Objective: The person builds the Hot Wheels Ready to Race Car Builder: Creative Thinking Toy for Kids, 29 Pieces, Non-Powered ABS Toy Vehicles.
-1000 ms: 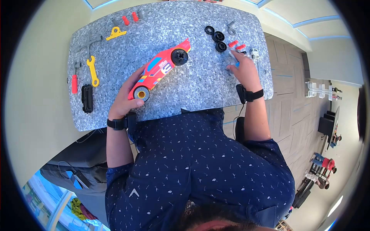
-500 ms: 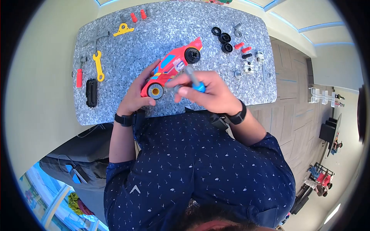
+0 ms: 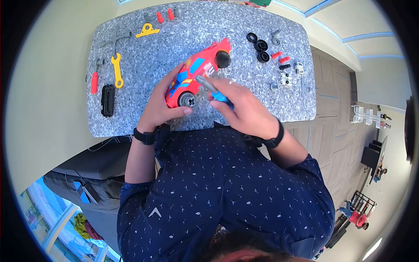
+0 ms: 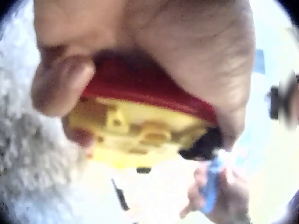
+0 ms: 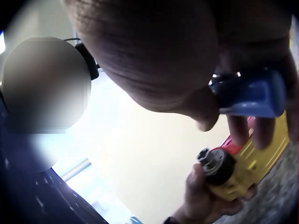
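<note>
In the head view my left hand (image 3: 159,104) grips the front end of a red toy car (image 3: 200,70), thumb beside its near wheel (image 3: 187,100). The car's yellow underside (image 4: 140,133) shows in the left wrist view. My right hand (image 3: 248,109) holds a screwdriver by its blue handle (image 3: 221,98), and the grey tip (image 3: 200,80) points toward the car's side; contact cannot be told. The right wrist view shows the blue handle (image 5: 254,93) between the fingers and a grey piece (image 5: 205,157) sticking out of the black wheel (image 5: 219,167).
On the speckled table (image 3: 144,65), a yellow wrench (image 3: 116,70), a red-handled tool (image 3: 94,83) and a black part (image 3: 108,100) lie to the left. Black wheels (image 3: 261,45), red pieces (image 3: 284,60) and a white block (image 3: 286,79) lie to the right.
My right hand has come from the parts at the right to the car, bringing the blue screwdriver. The car has rolled slightly in my left hand, its wheels now facing differently.
</note>
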A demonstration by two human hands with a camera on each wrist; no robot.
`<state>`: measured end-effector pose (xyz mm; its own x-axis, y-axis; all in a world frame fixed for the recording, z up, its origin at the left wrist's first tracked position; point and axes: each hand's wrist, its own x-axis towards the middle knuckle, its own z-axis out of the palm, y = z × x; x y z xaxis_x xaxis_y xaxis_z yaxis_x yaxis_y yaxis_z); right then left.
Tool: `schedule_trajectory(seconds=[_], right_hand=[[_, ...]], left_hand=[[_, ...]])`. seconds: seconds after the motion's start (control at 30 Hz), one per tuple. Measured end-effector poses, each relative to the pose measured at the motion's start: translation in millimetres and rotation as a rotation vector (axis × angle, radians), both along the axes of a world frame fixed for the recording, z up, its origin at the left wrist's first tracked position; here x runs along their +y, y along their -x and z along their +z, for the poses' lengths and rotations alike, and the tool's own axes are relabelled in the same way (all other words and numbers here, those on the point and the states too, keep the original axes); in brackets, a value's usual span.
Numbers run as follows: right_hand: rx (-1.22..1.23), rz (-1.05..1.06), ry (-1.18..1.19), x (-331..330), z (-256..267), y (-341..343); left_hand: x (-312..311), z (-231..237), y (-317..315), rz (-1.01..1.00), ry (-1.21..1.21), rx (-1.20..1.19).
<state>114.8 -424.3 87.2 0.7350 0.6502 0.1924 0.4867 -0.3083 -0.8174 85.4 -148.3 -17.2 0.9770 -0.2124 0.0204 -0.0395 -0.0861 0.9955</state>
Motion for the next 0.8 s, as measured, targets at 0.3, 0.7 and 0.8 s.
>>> schedule_trajectory(seconds=[0.3, 0.7, 0.8], right_hand=[[-0.133, -0.009, 0.339, -40, 33, 17], [-0.038, -0.16, 0.445, -41, 3, 24], [-0.052, -0.17, 0.3, -42, -10, 22]], left_hand=[[-3, 21, 1, 0.138, -0.378, -0.199], [-23, 34, 11, 0.177, -0.746, -0.257], [-23, 33, 11, 0.182, -0.766, -0.271]])
